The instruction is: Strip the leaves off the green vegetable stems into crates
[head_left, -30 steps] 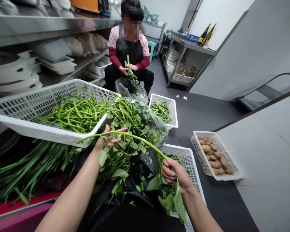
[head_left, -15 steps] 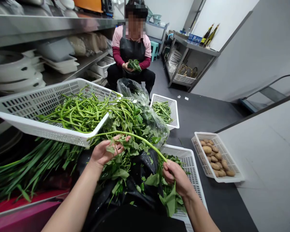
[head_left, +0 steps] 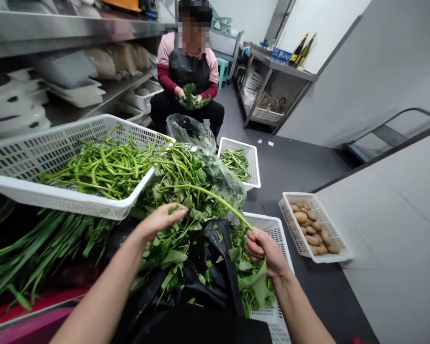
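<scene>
Landmark: big white basket (head_left: 93, 208), heaped with loose green stems (head_left: 111, 165).

Right hand (head_left: 267, 251): well to the right of the big white basket, fingers clamped on one long green stem (head_left: 218, 197). Stem arcs up and leftward from the grip, its thin far end just beside the big white basket's right corner; big leaves hang below the fist.

Left hand (head_left: 159, 222): just beside the big white basket, on the near side of its right corner. Fingers close together, tips pointing right; can't tell if a scrap of leaf is pinched there. A gap shows between these fingers and the stem.

Leafy heap (head_left: 197, 210) butts up to the big white basket's right end, under the stem. Clear plastic bag (head_left: 225, 179) lies farther right of the big white basket, along the heap's far side. Black sheeting (head_left: 215, 248) with leaf bits on it: nearer the camera than the big white basket, to its right.

Second white basket (head_left: 275, 223), leaves inside, sits right of the big white basket, partly behind the right hand. Small white basket (head_left: 254, 162) with green stems: also right, farther off. Potato basket (head_left: 335, 260): far right of the big white basket, on the floor. Long green blades (head_left: 57, 253) lie below the big white basket.

Co-worker (head_left: 189, 71) in a dark apron sits beyond the big white basket, both hands on dark leaves (head_left: 189, 98).
</scene>
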`<state>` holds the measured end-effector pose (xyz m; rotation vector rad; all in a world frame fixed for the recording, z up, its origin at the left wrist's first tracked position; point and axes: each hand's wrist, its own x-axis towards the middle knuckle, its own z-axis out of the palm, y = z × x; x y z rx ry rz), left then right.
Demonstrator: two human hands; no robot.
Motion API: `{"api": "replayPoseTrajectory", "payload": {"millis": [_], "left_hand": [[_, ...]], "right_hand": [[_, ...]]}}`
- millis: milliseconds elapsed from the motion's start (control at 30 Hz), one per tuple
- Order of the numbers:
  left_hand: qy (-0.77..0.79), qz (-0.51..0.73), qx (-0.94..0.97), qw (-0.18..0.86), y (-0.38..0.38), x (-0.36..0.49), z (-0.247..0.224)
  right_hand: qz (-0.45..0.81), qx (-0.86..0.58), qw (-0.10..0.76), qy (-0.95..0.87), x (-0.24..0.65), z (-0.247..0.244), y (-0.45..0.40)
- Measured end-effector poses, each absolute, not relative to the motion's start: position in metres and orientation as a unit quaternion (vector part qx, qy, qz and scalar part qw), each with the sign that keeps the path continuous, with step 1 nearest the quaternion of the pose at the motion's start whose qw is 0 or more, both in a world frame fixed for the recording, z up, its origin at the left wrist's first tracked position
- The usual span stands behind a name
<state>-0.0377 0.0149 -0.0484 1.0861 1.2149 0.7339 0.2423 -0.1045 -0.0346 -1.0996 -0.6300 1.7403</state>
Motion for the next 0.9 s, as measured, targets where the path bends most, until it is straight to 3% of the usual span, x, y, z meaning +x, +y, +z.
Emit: {"api": "replayPoseTrajectory", "payload": {"millis": [167, 400, 567, 767, 900], "left_hand": [[0.440, 0.274, 0.515, 0.683, 0.005, 0.032, -0.066], [0.429, 0.322, 0.501, 0.679, 0.022, 0.012, -0.062], [0.343, 0.192, 0.528, 0.753, -0.016, 0.046, -0.061], [0.429, 0.140, 0.640, 0.622, -0.001, 0.014, -0.048], [0.553, 0.156, 0.622, 0.532, 0.016, -0.025, -0.066]], "right_hand": [[0.786, -0.377, 0.440, -0.215, 0.219, -0.038, -0.096], [0.835, -0.294, 0.443, -0.139, 0.232, -0.044, -0.098], [0.884, -0.236, 0.386, -0.121, 0.213, -0.051, -0.089], [0.868, -0.293, 0.363, -0.170, 0.211, -0.041, -0.095], [0.822, -0.318, 0.425, -0.205, 0.219, -0.035, -0.096]]}}
